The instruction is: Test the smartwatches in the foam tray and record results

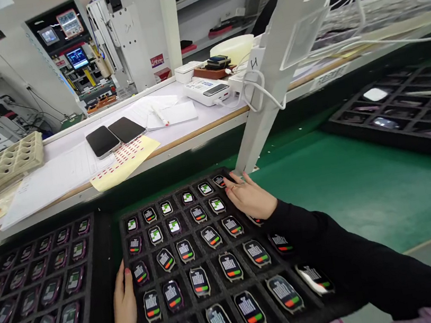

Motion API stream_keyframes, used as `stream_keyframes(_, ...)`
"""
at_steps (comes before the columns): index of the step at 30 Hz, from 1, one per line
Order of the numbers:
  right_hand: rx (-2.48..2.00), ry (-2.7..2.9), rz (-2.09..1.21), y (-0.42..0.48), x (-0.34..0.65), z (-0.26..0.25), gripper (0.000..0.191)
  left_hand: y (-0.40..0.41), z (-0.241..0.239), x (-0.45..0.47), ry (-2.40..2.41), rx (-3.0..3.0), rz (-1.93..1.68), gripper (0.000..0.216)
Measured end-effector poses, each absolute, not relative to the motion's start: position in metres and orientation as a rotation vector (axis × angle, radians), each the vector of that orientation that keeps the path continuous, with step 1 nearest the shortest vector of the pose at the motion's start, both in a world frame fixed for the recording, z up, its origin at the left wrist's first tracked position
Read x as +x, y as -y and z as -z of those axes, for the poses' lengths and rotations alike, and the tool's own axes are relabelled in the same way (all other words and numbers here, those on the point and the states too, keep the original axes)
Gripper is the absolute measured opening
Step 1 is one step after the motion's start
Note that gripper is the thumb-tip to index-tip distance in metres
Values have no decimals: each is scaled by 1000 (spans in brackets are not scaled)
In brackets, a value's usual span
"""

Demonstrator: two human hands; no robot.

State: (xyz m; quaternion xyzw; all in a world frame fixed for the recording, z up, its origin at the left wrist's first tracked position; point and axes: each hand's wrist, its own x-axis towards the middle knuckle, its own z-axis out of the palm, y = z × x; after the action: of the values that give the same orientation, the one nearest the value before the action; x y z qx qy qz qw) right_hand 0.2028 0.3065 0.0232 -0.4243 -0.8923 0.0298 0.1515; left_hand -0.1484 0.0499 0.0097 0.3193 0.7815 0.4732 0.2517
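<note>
A black compartment tray lies in front of me on the green belt, filled with several small smartwatch bodies whose screens are lit. My left hand grips the tray's left edge, fingers curled over the rim. My right hand, in a black sleeve, rests with fingers spread flat on the tray's far right corner, covering a watch or two there.
A second tray of watches sits at the left. Another dark tray lies far right on the green belt. A white post rises behind the tray. On the shelf beyond lie two phones, a sticker sheet and a beige tray.
</note>
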Motion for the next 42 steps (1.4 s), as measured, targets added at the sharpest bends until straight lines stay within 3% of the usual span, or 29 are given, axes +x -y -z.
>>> stream_keyframes(14, -1163, 2549, -206, -310, 220, -27, 57, -51, -10, -148, -2125, 878, -1297, 60)
stream_keyframes(26, -1165, 2570, -267, -316, 218, -21, 52, -51, -8, -150, -2125, 881, -1294, 61)
stream_keyframes(31, -1040, 2618, -296, -303, 212, -32, 57, -49, -11, -147, -2115, 887, -1280, 60)
stream_keyframes(42, -673, 2753, -420, -262, 182, -51, 49, -48, -10, -147, -2105, 899, -1288, 60)
